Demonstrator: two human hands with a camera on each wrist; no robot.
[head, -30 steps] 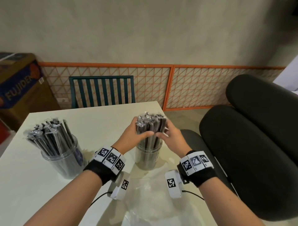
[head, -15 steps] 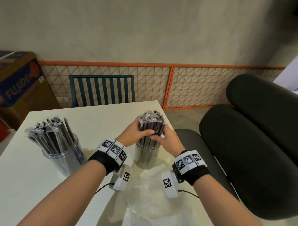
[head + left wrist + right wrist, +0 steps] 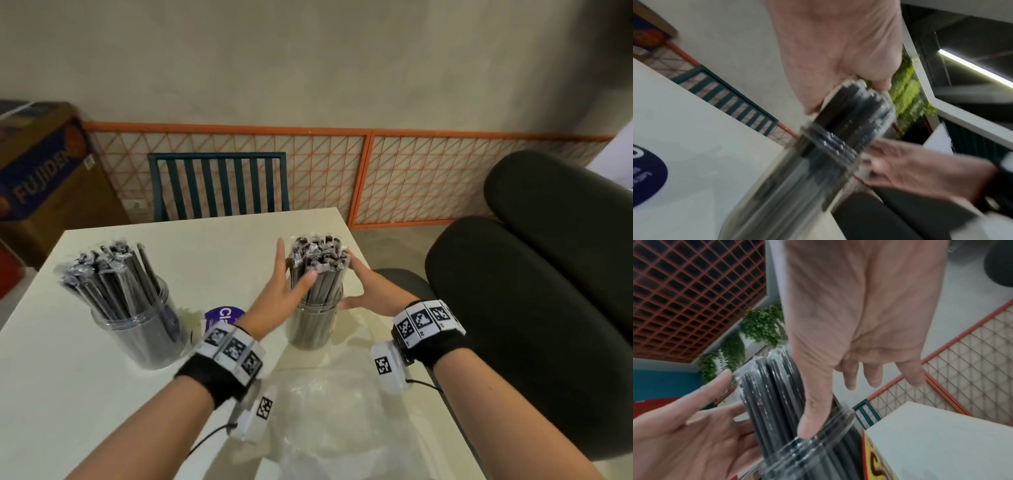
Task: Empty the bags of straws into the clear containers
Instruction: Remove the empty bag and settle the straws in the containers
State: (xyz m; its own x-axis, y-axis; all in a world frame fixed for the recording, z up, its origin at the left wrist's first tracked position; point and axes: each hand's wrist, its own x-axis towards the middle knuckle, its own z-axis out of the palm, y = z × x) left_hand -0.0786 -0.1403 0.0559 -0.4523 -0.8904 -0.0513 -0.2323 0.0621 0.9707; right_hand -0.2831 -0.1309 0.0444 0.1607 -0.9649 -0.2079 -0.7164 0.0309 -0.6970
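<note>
the left grip [image 3: 279,294] is spread open, fingers straight and fanned, its thumb laid flat against the near side of the bundle of straws [image 3: 317,270] and its fingers reaching up past the bundle's left flank; it has hold of nothing. the right grip [image 3: 368,291] is open too, palm turned toward the bundle from the other side, fingers straight beside the straws' right flank and thumb resting at the rim of the clear container [image 3: 313,325]. whether the right fingers actually touch the straws i cannot tell.

between the two grips the dark, wrapped straws stand upright and packed tight in that clear container, which sits on the bench [image 3: 85,394]. the left wrist view, blurred, shows the same container [image 3: 797,178] with the straws [image 3: 855,113] rising out of it just under the left palm. the right wrist view shows the thumb tip at the container's rim [image 3: 818,441] with the straws [image 3: 768,394] running past it.

nearer the body than both grips, an empty clear plastic bag [image 3: 329,411] lies crumpled flat on the bench. just behind the left wrist lies a purple round lid [image 3: 224,313] with white lettering. well off to the left of the left grip stands a second clear container [image 3: 140,332], full of straws [image 3: 109,274] that lean and splay outward.
</note>
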